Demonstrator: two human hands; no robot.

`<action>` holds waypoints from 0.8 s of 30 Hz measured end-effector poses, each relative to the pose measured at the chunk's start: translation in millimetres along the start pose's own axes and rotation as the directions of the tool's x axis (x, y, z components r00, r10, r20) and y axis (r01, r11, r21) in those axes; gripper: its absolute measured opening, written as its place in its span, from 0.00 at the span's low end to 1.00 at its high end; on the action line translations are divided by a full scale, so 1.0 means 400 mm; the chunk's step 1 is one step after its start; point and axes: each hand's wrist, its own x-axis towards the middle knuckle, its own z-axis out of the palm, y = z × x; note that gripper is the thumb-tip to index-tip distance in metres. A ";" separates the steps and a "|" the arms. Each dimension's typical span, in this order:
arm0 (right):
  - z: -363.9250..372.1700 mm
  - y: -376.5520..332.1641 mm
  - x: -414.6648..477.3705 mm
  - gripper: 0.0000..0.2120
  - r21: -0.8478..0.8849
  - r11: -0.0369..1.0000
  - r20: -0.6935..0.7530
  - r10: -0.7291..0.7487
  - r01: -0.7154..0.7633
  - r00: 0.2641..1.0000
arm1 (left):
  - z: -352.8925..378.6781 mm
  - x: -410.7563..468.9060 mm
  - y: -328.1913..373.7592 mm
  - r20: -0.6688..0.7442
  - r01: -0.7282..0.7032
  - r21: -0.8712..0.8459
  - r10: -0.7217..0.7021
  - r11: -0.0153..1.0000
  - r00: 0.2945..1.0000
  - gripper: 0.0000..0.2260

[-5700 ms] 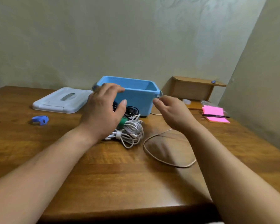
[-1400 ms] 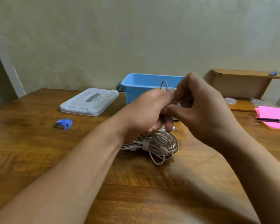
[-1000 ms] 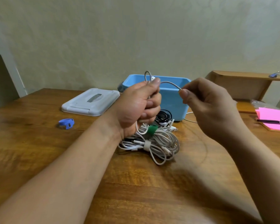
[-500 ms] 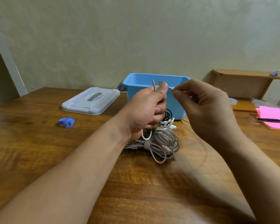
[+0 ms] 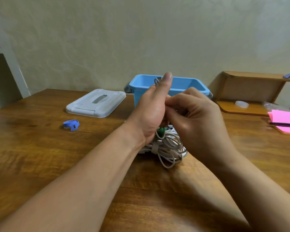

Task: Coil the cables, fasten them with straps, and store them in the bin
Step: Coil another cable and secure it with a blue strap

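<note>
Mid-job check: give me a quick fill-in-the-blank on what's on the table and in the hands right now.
The lid lies on the table, left of the ____ bin.
The left hand grips a thin cable with its ____ pointing up.
The pen rests on a ____ notepad.
Missing words: blue; thumb; pink.

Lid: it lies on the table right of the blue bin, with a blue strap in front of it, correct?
No. The head view shows the lid on the table left of the blue bin, not right; the blue strap does lie in front of it.
</note>
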 end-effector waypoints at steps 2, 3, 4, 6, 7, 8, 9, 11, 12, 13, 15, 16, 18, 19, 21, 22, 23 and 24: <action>0.000 0.000 -0.003 0.08 -0.041 0.999 0.018 -0.020 0.021 1.000 | -0.001 0.005 -0.007 -0.026 -0.009 0.003 0.009 1.000 1.000 0.23; 0.000 -0.002 -0.003 0.08 -0.063 0.998 0.031 -0.024 0.026 0.999 | -0.003 0.009 -0.011 -0.046 -0.013 -0.015 0.012 1.000 0.999 0.24; 0.000 -0.004 -0.004 0.08 -0.090 0.996 0.048 -0.024 0.028 0.999 | -0.006 0.016 -0.015 -0.073 -0.024 -0.054 0.020 0.998 0.997 0.24; 0.002 -0.008 -0.005 0.04 -0.138 0.990 0.080 -0.006 0.017 0.997 | -0.022 0.036 -0.013 -0.151 -0.053 -0.205 0.022 0.977 0.988 0.24; 0.001 -0.009 -0.005 0.01 -0.153 0.988 0.096 0.011 0.004 0.995 | -0.037 0.048 -0.006 -0.186 -0.060 -0.306 0.002 0.950 0.983 0.23; 0.001 -0.008 -0.004 0.01 -0.171 0.985 0.113 0.028 -0.008 0.993 | -0.055 0.060 0.003 -0.208 -0.063 -0.411 -0.026 0.910 0.978 0.22; -0.001 -0.006 -0.002 0.02 -0.188 0.982 0.133 0.044 -0.018 0.990 | -0.073 0.071 0.012 -0.217 -0.062 -0.497 -0.054 0.865 0.975 0.22; -0.007 -0.001 0.002 0.05 -0.226 0.974 0.185 0.072 -0.029 0.980 | -0.104 0.084 0.026 -0.178 -0.028 -0.573 -0.092 0.819 0.980 0.22; -0.011 0.001 0.004 0.08 -0.242 0.970 0.229 0.089 -0.032 0.969 | -0.113 0.086 0.028 -0.150 -0.012 -0.565 -0.089 0.825 0.985 0.23; -0.016 0.003 0.005 0.11 -0.260 0.965 0.284 0.111 -0.035 0.952 | -0.115 0.085 0.029 -0.131 -0.009 -0.538 -0.073 0.843 0.989 0.23; -0.036 0.007 0.013 0.17 -0.288 0.956 0.402 0.167 -0.049 0.900 | -0.116 0.081 0.030 -0.115 -0.027 -0.463 -0.030 0.886 0.993 0.24; -0.051 0.010 0.019 0.17 -0.285 0.956 0.447 0.203 -0.076 0.871 | -0.117 0.079 0.033 -0.110 -0.039 -0.417 -0.008 0.908 0.994 0.24; -0.080 0.025 0.032 0.11 -0.243 0.959 0.488 0.252 -0.147 0.836 | -0.120 0.075 0.036 -0.084 -0.041 -0.299 0.016 0.953 0.996 0.23; -0.090 0.031 0.037 0.08 -0.200 0.964 0.473 0.252 -0.176 0.844 | -0.115 0.069 0.036 -0.058 -0.037 -0.211 0.025 0.977 0.998 0.22; -0.093 0.040 0.039 0.04 -0.079 0.976 0.394 0.218 -0.204 0.893 | -0.096 0.056 0.020 0.008 -0.051 0.027 0.051 0.998 0.999 0.22; -0.086 0.040 0.038 0.04 -0.002 0.979 0.361 0.193 -0.206 0.913 | -0.079 0.046 0.011 0.040 -0.069 0.154 0.064 0.986 0.997 0.23; -0.077 0.037 0.036 0.05 0.090 0.974 0.339 0.167 -0.208 0.926 | -0.063 0.038 0.002 0.073 -0.087 0.262 0.070 0.961 0.995 0.23; -0.069 0.033 0.034 0.06 0.187 0.959 0.321 0.148 -0.215 0.936 | -0.049 0.031 -0.004 0.101 -0.093 0.336 0.063 0.937 0.993 0.23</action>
